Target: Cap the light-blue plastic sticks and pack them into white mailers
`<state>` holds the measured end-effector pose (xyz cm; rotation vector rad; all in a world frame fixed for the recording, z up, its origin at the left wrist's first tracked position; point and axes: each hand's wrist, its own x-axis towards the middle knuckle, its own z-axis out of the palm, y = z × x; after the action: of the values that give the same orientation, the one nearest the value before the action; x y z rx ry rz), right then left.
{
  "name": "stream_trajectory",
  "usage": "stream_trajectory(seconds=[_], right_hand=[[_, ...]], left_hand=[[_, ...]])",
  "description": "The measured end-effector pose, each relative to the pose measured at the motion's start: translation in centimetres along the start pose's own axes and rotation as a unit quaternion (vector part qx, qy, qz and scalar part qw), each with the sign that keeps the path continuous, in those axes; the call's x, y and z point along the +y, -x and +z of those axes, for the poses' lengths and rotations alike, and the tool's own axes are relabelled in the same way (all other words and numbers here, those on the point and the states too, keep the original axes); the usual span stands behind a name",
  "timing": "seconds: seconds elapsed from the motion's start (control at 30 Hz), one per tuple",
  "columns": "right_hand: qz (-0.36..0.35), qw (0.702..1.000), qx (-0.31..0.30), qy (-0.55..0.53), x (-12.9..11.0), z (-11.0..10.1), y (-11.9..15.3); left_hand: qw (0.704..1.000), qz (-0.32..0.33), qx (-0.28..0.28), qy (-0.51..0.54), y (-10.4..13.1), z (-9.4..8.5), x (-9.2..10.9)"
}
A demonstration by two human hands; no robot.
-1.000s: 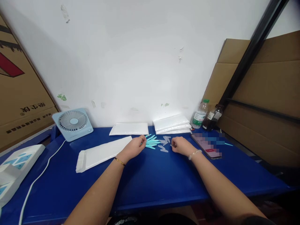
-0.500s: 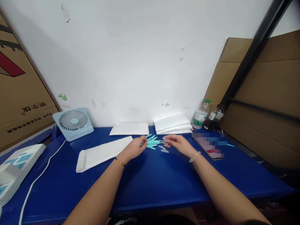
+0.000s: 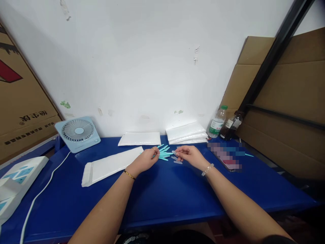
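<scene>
My left hand (image 3: 146,159) is closed, thumb and fingers pressed together, at the left side of several turquoise strips (image 3: 165,153) fanned out on the blue table (image 3: 162,200). What it grips is hidden. My right hand (image 3: 189,155) pinches a small translucent piece (image 3: 174,153) at the right ends of those strips. More translucent pieces (image 3: 178,162) lie on the table just below its fingertips. A long white padded envelope (image 3: 111,165) lies slantwise to the left, its near end folded.
White envelopes lie against the wall, one (image 3: 139,138) at centre and a stack (image 3: 186,133) beside it. Blue fan (image 3: 79,130) and power strip (image 3: 21,179) stand left. Right are two bottles (image 3: 217,123) (image 3: 230,126), a partly blurred phone (image 3: 225,158) and cardboard.
My right hand has shifted slightly over the loose translucent pieces, and a piece now shows at its fingertips. My left hand stays in nearly the same place. The view has moved slightly.
</scene>
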<state>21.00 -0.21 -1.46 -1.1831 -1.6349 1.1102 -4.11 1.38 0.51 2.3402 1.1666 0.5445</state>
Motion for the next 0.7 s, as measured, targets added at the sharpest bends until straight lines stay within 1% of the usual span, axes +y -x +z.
stream_trajectory(seconds=[0.1, 0.17, 0.23, 0.33, 0.37, 0.4, 0.43, 0.47, 0.53, 0.6, 0.63, 0.7], right_hand=[[0.005, 1.000, -0.018, 0.001, 0.0, 0.3, 0.0], [0.007, 0.999, -0.031, 0.004, 0.0, 0.6, 0.0], [0.008, 0.998, -0.052, 0.022, -0.2, 0.9, 0.2], [0.009, 0.991, -0.119, 0.069, -0.7, 1.0, 0.7], [0.010, 0.986, -0.145, 0.085, -0.9, 0.9, 0.8], [0.010, 0.981, -0.166, 0.101, -1.1, 0.8, 0.9], [0.009, 0.977, -0.176, 0.121, -1.1, 0.5, 1.0], [0.003, 0.975, -0.169, 0.146, -1.2, 0.2, 1.0], [-0.020, 0.971, -0.117, 0.210, -1.0, -0.6, 1.0], [-0.046, 0.958, -0.061, 0.275, -0.6, -1.3, 0.8], [-0.054, 0.950, -0.049, 0.303, -0.4, -1.5, 0.7], [-0.061, 0.935, -0.052, 0.345, -0.1, -1.6, 0.5]], left_hand=[[1.000, 0.005, 0.000, 0.002, 0.0, 0.0, 0.1], [1.000, 0.014, -0.015, 0.015, 0.0, 0.0, 0.3], [0.997, 0.018, -0.057, 0.046, 0.1, 0.1, 0.5], [0.984, 0.008, -0.156, 0.091, 0.3, 0.3, 0.8], [0.980, 0.007, -0.179, 0.089, 0.3, 0.4, 0.8], [0.980, 0.008, -0.186, 0.075, 0.3, 0.4, 0.8], [0.983, 0.011, -0.178, 0.049, 0.3, 0.5, 0.7], [0.987, 0.016, -0.157, 0.013, 0.2, 0.4, 0.6], [0.992, 0.023, -0.096, -0.075, 0.0, 0.4, 0.3], [0.986, 0.021, -0.043, -0.158, -0.2, 0.3, -0.3], [0.981, 0.020, -0.024, -0.191, -0.3, 0.4, -0.5], [0.973, 0.024, -0.002, -0.230, -0.6, 0.5, -1.1]])
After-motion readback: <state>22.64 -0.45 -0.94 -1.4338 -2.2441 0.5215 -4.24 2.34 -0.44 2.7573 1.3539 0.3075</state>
